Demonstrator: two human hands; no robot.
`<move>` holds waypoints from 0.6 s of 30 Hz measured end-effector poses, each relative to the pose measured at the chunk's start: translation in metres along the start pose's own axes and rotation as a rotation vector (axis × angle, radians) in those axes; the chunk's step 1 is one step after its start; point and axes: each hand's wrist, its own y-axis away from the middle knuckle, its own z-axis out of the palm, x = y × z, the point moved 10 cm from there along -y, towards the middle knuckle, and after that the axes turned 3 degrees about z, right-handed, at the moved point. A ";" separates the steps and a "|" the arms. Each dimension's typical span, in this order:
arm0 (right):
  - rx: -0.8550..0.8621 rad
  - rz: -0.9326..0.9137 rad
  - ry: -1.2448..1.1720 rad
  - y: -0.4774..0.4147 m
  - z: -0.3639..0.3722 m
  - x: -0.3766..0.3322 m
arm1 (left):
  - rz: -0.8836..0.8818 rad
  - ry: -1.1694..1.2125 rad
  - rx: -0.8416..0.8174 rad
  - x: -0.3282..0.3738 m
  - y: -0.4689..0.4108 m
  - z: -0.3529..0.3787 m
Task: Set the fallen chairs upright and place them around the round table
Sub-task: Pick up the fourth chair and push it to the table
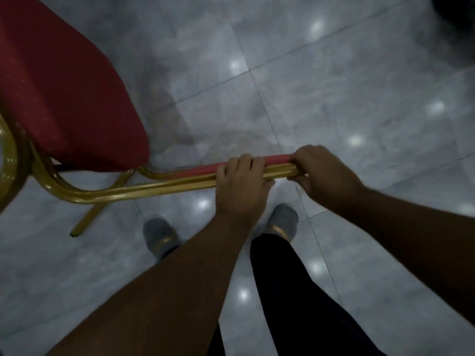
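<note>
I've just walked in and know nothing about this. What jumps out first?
Two bare hands, the left hand and the right hand, grip the top of a chair's backrest mid-frame. Its red seat fills the upper left, above a gold frame. Below, grey slippers stand on glossy floor tiles.

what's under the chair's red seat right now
Under the red seat, only its gold frame, one leg and grey tiled floor show. The seat hides the floor directly beneath.
</note>
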 end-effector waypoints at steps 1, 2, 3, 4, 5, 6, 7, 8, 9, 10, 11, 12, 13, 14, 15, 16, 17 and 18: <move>0.007 -0.035 0.017 -0.001 0.000 -0.003 | 0.008 -0.035 0.009 0.001 -0.003 0.001; 0.025 -0.068 0.041 0.000 -0.002 -0.008 | 0.030 -0.080 0.007 0.003 -0.005 0.001; 0.049 -0.093 0.067 0.003 -0.005 -0.012 | 0.060 -0.124 0.013 0.005 -0.005 -0.002; 0.075 -0.113 0.089 0.007 -0.009 -0.017 | 0.091 -0.168 0.032 0.008 -0.004 -0.007; 0.099 -0.124 0.103 0.011 -0.015 -0.023 | 0.110 -0.199 0.059 0.008 -0.001 -0.015; 0.117 -0.128 0.111 0.014 -0.021 -0.030 | 0.117 -0.202 0.087 0.007 0.003 -0.025; 0.135 -0.131 0.114 0.018 -0.029 -0.037 | 0.117 -0.184 0.115 0.005 0.008 -0.036; 0.155 -0.139 0.116 0.023 -0.038 -0.047 | 0.115 -0.159 0.140 0.003 0.014 -0.049; 0.176 -0.145 0.118 0.029 -0.049 -0.058 | 0.110 -0.133 0.163 0.000 0.022 -0.064; 0.201 -0.152 0.119 0.035 -0.062 -0.070 | 0.108 -0.107 0.191 -0.003 0.029 -0.081; 0.230 -0.162 0.114 0.043 -0.076 -0.085 | 0.108 -0.073 0.224 -0.006 0.038 -0.100; 0.265 -0.177 0.104 0.053 -0.092 -0.101 | 0.107 -0.029 0.259 -0.011 0.049 -0.121; 0.302 -0.193 0.088 0.064 -0.109 -0.120 | 0.100 0.022 0.288 -0.016 0.061 -0.144; 0.339 -0.212 0.071 0.075 -0.127 -0.141 | 0.093 0.075 0.317 -0.022 0.074 -0.168; 0.367 -0.238 0.056 0.086 -0.144 -0.163 | 0.089 0.123 0.347 -0.028 0.088 -0.195; 0.377 -0.272 0.043 0.097 -0.159 -0.186 | 0.090 0.162 0.376 -0.036 0.103 -0.221; 0.372 -0.305 0.027 0.108 -0.173 -0.207 | 0.097 0.187 0.405 -0.044 0.119 -0.246; 0.356 -0.327 -0.003 0.118 -0.185 -0.224 | 0.107 0.206 0.430 -0.053 0.137 -0.269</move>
